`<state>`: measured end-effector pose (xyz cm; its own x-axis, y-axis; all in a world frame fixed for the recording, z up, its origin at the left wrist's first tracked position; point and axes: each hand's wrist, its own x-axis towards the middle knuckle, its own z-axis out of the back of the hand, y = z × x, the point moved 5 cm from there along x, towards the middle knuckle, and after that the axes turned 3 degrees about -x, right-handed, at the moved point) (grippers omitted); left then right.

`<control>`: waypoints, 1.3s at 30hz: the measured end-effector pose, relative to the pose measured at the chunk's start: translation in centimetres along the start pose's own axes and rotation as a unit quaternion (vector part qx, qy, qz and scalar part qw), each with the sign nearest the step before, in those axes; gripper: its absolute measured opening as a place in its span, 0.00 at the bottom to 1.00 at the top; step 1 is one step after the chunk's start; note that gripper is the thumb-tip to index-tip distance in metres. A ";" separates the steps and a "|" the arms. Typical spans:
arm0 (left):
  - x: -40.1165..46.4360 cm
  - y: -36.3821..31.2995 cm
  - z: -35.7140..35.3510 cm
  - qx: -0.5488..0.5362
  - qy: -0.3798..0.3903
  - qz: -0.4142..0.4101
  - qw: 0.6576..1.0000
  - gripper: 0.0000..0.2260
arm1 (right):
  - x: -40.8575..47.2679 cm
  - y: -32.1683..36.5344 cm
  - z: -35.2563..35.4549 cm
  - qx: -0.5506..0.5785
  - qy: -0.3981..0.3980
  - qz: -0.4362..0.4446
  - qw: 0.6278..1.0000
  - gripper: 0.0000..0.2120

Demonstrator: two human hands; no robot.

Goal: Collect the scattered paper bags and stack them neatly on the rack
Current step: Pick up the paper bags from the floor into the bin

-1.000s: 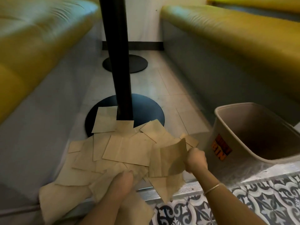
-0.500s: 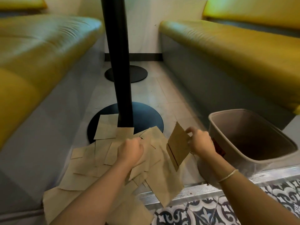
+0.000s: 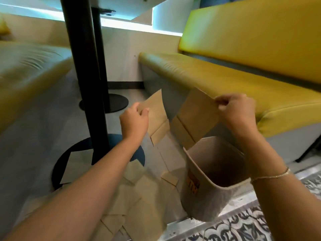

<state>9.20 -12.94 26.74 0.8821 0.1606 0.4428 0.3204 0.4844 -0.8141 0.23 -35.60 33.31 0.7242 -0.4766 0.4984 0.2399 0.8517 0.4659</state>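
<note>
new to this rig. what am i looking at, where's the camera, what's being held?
There is no robot here. A person wears one wide-angle camera on the head, looking forward and down, so both forearms reach in from the bottom edge. The left hand pinches one brown paper bag by its top edge. The right hand pinches a second paper bag, which hangs just above the beige bin. More loose bags lie scattered on the floor, around the black table base. Yellow benches stand on both sides. No rack is in view.
</note>
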 end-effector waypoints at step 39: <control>-20.9 24.6 -1.7 0.322 0.522 0.132 0.779 0.13 | -25.8 -8.6 -28.7 -0.170 0.523 -0.043 0.834 0.18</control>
<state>-0.76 -5.81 -3.20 0.7956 -0.2954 -0.5289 0.1370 0.9382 -0.3179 -2.00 -24.33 -4.52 0.8204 -0.2395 -0.5192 0.3601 0.9217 0.1440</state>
